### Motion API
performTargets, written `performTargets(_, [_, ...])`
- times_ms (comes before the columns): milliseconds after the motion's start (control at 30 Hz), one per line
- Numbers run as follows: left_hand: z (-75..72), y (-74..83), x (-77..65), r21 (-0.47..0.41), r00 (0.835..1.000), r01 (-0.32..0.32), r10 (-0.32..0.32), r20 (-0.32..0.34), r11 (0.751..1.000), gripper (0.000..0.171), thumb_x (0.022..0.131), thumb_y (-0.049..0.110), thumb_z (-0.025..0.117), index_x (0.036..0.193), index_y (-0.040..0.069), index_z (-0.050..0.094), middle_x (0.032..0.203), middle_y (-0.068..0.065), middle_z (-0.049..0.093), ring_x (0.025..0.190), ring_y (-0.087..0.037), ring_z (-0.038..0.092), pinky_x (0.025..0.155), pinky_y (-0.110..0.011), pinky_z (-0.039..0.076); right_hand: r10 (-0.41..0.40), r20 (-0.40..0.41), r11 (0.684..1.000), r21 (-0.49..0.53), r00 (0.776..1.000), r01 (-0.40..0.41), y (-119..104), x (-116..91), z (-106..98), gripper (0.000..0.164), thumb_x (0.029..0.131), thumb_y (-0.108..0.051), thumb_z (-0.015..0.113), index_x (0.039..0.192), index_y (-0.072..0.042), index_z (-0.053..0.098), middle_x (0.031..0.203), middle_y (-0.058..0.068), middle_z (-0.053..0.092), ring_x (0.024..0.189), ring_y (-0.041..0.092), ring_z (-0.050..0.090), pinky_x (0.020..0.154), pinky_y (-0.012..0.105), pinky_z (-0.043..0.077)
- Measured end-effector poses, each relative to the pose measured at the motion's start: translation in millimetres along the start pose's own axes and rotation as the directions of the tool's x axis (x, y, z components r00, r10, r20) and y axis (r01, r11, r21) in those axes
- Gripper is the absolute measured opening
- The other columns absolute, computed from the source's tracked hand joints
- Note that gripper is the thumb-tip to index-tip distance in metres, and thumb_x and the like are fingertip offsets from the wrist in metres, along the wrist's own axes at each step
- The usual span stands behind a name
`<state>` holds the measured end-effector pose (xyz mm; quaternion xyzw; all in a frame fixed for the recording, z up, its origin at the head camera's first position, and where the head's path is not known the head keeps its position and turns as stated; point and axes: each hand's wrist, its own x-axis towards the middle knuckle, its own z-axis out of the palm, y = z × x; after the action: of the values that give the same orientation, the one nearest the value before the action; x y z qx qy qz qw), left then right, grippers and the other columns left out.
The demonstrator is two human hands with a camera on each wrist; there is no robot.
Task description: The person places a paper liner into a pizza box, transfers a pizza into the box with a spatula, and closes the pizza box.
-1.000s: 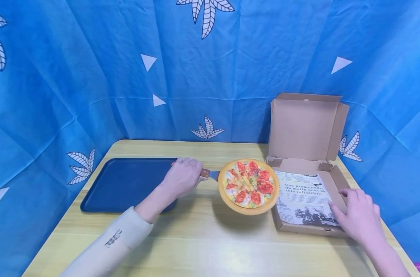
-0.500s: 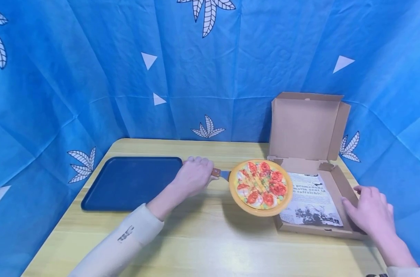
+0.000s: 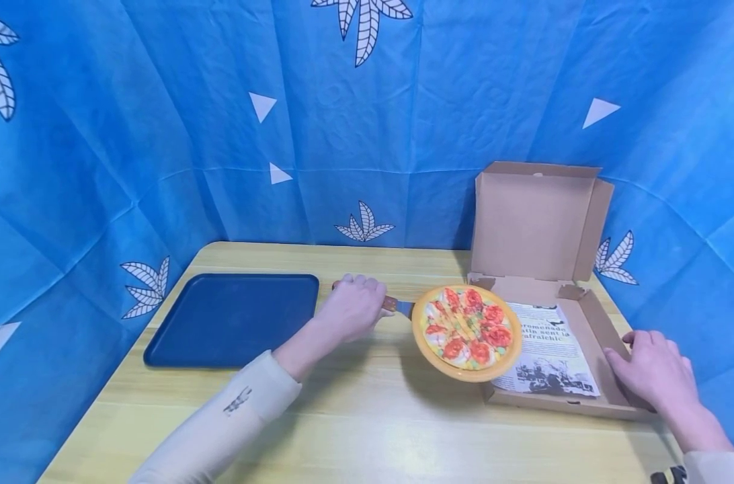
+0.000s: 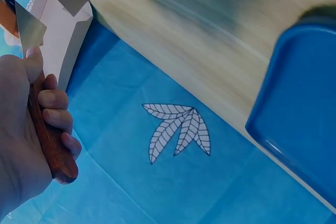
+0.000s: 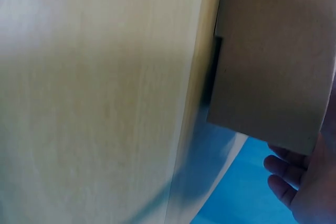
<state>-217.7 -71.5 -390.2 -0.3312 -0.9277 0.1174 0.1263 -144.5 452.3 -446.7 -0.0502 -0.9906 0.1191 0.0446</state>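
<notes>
My left hand (image 3: 356, 306) grips the wooden handle (image 4: 50, 145) of a spatula, with fingers and thumb wrapped round it. On the spatula's metal blade (image 3: 404, 308) sits a round pizza (image 3: 466, 329) with red toppings, its orange-yellow base tilted slightly and held above the table. Its right part overlaps the left edge of an open cardboard pizza box (image 3: 533, 222). Newsprint-style paper (image 3: 545, 366) lines the box. My right hand (image 3: 657, 370) holds the box's right wall near the front corner; in the right wrist view its curled fingers (image 5: 286, 170) show past the cardboard, while the thumb is hidden there.
A dark blue tray (image 3: 236, 323) lies on the left of the light wooden table (image 3: 379, 430). The box lid stands upright at the back right. A blue patterned cloth (image 3: 367, 121) hangs behind and around the table.
My left hand has carried the spatula and pizza rightward, over the left edge of the box. My right hand has shifted right, onto the box's right wall.
</notes>
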Motion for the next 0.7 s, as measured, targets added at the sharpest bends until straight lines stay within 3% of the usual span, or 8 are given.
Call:
performTargets(467, [-2.9, 12.4, 18.1, 0.038, 0.999, -0.043, 0.045, -0.031, 0.998, 0.043, 0.106, 0.053, 0.051, 0.096, 0.013, 0.064, 0.076, 0.002, 0.055, 0.066, -0.016, 0.05, 0.059, -0.029, 0.042, -0.074, 0.058, 0.996, -0.048, 0.996, 0.077, 11.4, 15.0, -2.9, 0.041, 0.099, -0.028, 0.059, 0.104, 0.013, 0.059, 0.096, 0.034, 0.06, 0.088, 0.054, 0.057, 0.07, 0.066, 0.047])
performTargets(700, [-5.8, 19.8, 27.5, 0.075, 0.999, -0.044, 0.045, -0.023, 0.996, 0.043, 0.105, 0.054, 0.054, 0.096, 0.014, 0.065, 0.075, 0.002, 0.056, 0.065, -0.015, 0.049, 0.058, -0.028, 0.043, -0.124, 0.12, 0.987, -0.083, 0.985, 0.134, 14.6, 19.2, -1.6, 0.043, 0.104, -0.026, 0.053, 0.105, 0.017, 0.058, 0.101, 0.038, 0.059, 0.092, 0.059, 0.057, 0.074, 0.069, 0.047])
